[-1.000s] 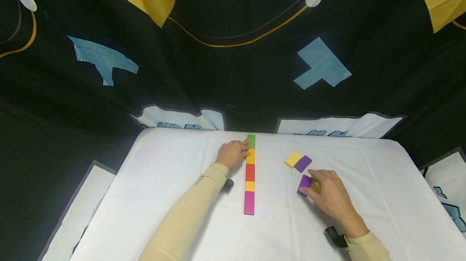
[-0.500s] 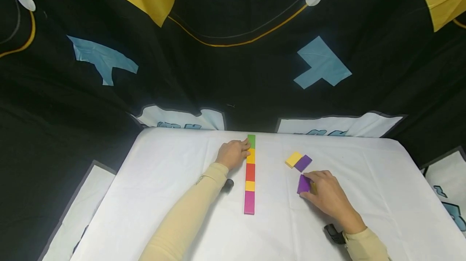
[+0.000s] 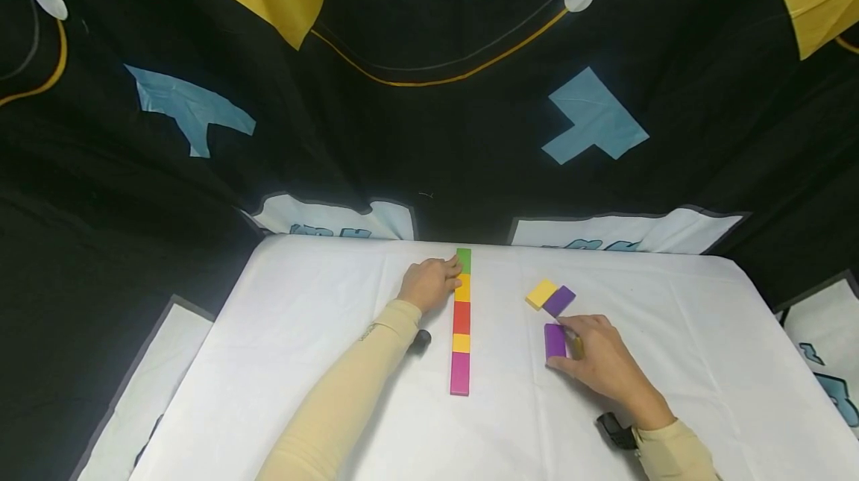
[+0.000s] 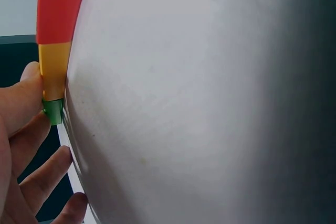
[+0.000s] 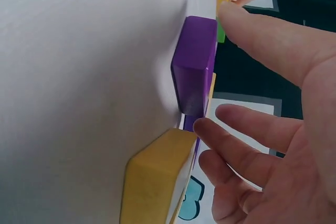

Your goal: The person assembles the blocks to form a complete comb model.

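Observation:
A straight row of several coloured blocks runs up the table in the head view: a green block point(image 3: 464, 260), a yellow block point(image 3: 464, 288), a red block point(image 3: 461, 317), a smaller yellow block point(image 3: 461, 343) and a magenta block point(image 3: 459, 373). My left hand point(image 3: 429, 283) touches the row's left side, thumb at the yellow block and a finger at the green one. Over at the right, my right hand point(image 3: 604, 358) pinches a purple block point(image 3: 555, 341) by its two ends. Another yellow block point(image 5: 157, 177) lies beneath that palm, mostly hidden in the head view.
Behind the right hand, a flat yellow block point(image 3: 540, 293) and a second purple block point(image 3: 559, 301) lie slanted, corner to side. White cloth covers the table point(image 3: 322, 317). A dark patterned curtain point(image 3: 429, 153) hangs beyond its back edge.
The purple block at my right hand has turned from slanted to nearly parallel with the row, shifting slightly left. My right fingers moved with it; my left hand stayed put.

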A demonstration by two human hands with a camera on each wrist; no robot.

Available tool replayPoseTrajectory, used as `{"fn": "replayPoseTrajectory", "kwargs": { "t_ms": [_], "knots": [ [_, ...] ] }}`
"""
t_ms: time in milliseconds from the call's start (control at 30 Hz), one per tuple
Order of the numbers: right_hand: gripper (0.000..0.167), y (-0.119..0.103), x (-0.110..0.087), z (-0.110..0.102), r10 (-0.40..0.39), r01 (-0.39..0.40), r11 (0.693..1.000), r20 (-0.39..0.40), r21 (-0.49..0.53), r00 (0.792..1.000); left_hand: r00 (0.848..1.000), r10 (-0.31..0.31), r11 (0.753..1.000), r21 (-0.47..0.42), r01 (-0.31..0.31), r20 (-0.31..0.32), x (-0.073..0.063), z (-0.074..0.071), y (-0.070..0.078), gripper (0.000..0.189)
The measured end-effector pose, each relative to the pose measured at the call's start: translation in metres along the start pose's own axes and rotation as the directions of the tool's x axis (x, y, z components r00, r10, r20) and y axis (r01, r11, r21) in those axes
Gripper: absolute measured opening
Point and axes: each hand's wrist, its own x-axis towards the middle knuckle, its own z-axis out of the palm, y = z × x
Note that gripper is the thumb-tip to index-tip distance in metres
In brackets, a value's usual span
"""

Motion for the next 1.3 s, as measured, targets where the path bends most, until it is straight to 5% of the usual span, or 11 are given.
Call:
{"fn": "replayPoseTrajectory", "kwargs": {
  "t_ms": [667,1300],
  "knots": [
    [0.063,-0.003,0.003,0.006,-0.042,0.04,0.998,-0.05,-0.039,0.998,1.0,-0.004,1.0,-0.002,0.004,0.002,0.0,-0.001,0.001,0.044],
    [0.062,-0.031,-0.003,0.002,-0.038,0.041,0.999,-0.107,0.021,0.994,1.0,-0.018,1.0,-0.016,0.019,0.006,-0.001,-0.002,0.002,0.045]
  ]
}}
